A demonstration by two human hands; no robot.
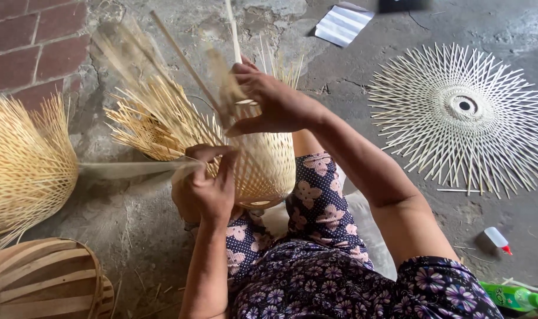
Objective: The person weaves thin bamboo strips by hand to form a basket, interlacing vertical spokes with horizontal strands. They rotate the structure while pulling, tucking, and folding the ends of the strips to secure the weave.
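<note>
On lap, pale woven bamboo basket [263, 159], loose splayed strips, both hands gripping.

I sit on a rough concrete floor [133, 224]. On it lie a flat woven bamboo disc [464, 115] at upper right, folded paper [343, 23] at top, a small bottle [497, 239] at lower right.

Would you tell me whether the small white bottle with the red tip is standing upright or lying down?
Lying down: the small white bottle rests on its side on the floor.
</note>
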